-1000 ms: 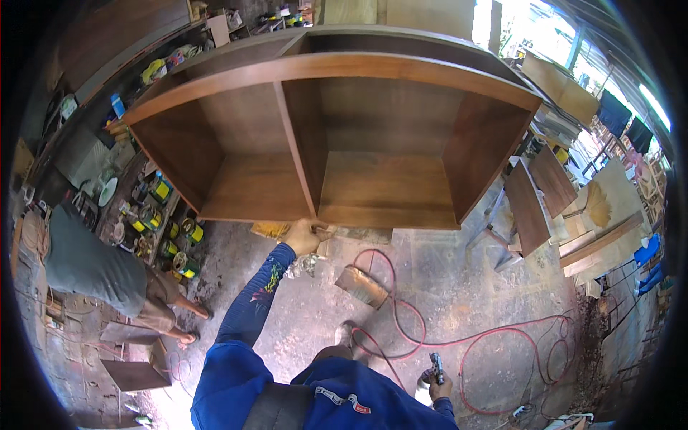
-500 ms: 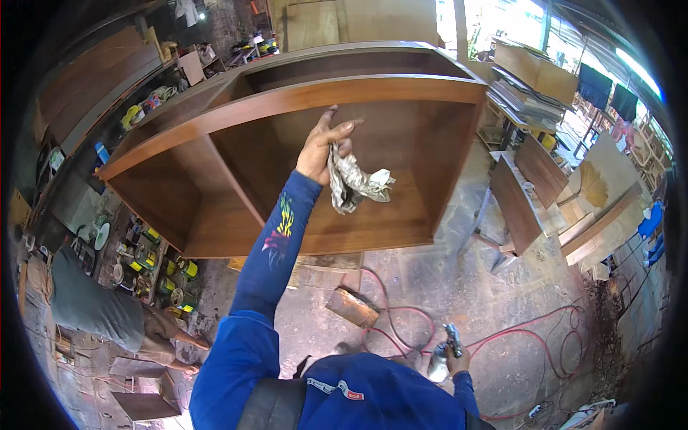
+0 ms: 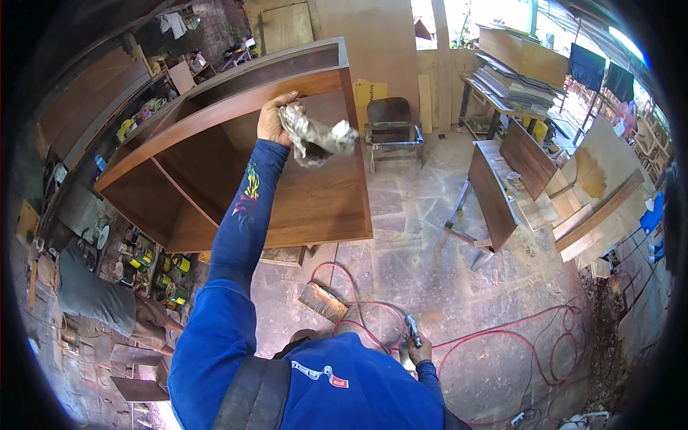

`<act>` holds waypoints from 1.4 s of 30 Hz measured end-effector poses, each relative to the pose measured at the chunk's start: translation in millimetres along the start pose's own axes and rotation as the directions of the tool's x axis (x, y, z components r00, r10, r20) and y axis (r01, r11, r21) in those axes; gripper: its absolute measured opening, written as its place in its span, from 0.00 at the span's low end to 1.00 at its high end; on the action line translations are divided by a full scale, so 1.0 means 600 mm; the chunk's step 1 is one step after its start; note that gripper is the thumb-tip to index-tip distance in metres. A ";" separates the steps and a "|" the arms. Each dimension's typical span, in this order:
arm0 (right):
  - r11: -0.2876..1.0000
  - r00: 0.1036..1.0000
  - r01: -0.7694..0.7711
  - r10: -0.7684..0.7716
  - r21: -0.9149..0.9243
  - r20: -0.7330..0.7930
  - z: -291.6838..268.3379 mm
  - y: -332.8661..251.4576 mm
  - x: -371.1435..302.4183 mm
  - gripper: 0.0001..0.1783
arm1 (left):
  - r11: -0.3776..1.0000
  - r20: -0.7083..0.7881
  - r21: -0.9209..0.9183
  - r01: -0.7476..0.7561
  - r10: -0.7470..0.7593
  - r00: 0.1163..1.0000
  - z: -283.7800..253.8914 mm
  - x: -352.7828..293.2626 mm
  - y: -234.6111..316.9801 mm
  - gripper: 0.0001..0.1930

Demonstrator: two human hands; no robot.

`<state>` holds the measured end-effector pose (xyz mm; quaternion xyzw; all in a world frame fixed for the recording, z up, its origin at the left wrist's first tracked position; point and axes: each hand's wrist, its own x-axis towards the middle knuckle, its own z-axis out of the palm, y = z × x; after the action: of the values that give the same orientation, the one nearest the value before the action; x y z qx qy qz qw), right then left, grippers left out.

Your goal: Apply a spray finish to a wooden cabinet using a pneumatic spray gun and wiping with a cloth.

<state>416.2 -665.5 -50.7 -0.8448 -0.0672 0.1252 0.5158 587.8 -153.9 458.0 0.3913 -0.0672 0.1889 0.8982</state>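
Note:
In my left hand is a crumpled, dirty whitish rag, gripped between thumb and fingers. That arm reaches forward to the brown wooden cabinet, with the hand at its front rail; whether the fingers touch the wood, I cannot tell. The cabinet has open compartments split by an upright divider. Low on the right, my right hand is wrapped round a spray gun with a metal cup, partly hidden below the hand. The gun is held away from the cabinet.
A red hose loops over the floor near a wooden block. Behind the cabinet's right end stands a chair. Brown panels lean on a stand at right. At left are paint cans and a person in a grey shirt.
The cabinet's right end now appears farther left, uncovering the chair. My left hand and rag have shifted left and upward in view. My right hand with the spray gun also appears farther left.

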 end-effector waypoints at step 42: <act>0.720 0.803 0.559 -0.349 0.411 -0.482 -0.003 -0.776 0.076 0.22 | 0.771 0.088 0.394 0.499 -0.573 0.815 -0.137 -0.288 -0.216 0.20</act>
<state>467.5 -442.2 357.1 -0.6302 -0.1400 -0.1562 0.7475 477.2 -224.4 267.6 0.5657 -0.0086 -0.1085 0.8174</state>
